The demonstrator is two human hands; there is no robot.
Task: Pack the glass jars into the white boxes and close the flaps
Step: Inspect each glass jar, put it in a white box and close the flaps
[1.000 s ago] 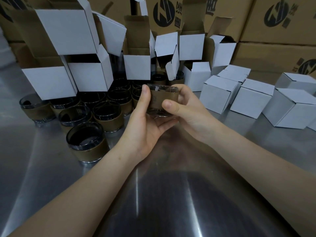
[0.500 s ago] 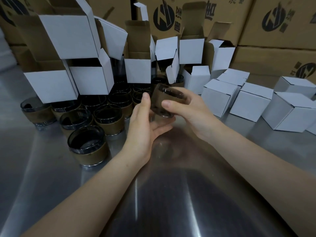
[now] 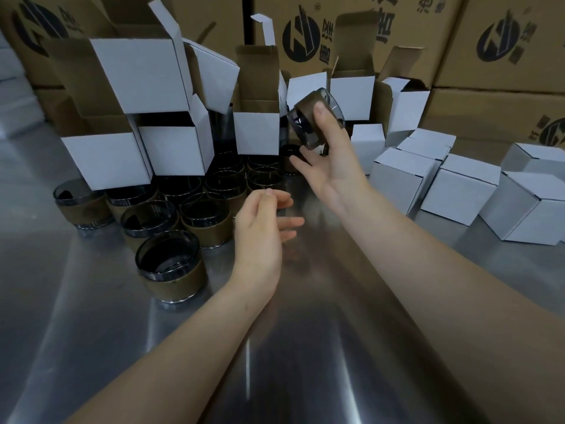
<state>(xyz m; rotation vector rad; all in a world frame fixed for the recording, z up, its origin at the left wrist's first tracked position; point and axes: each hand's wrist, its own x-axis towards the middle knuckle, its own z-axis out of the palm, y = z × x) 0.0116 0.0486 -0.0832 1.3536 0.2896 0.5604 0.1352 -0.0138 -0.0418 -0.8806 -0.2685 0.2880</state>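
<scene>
Head view looks down over a steel table [image 3: 305, 362]. Standing by, I see at about ten o'clock of the hands a lean of open white boxes [image 3: 107, 157], stacked on one another, flaps up, brown inside; below them, at nine o'clock, a huddle of glass jars [image 3: 195, 215] with brown bands stands upright on the metal, the nearest jar [image 3: 171, 267] a little apart toward seven o'clock. The left forearm comes up from the bottom edge toward twelve o'clock; the left hand [image 3: 260, 221] hangs above the table just beside the jars, palm turned to three o'clock, fingers loosely curled and holding nothing. Up at one o'clock from it the right hand [image 3: 333, 166] is raised; its thumb presses across the brown band of one held jar [image 3: 308, 123], fingers behind the glass, the lower fingers spread free beneath. That jar is in the air, tipped well over with its rim toward two o'clock, in front of the open boxes at the back. The right forearm runs off toward five o'clock; further right, at three o'clock, closed white boxes [image 3: 461, 188] sit together on the table; big brown cartons [image 3: 504, 41] with dark logos wall off the back at twelve o'clock.
</scene>
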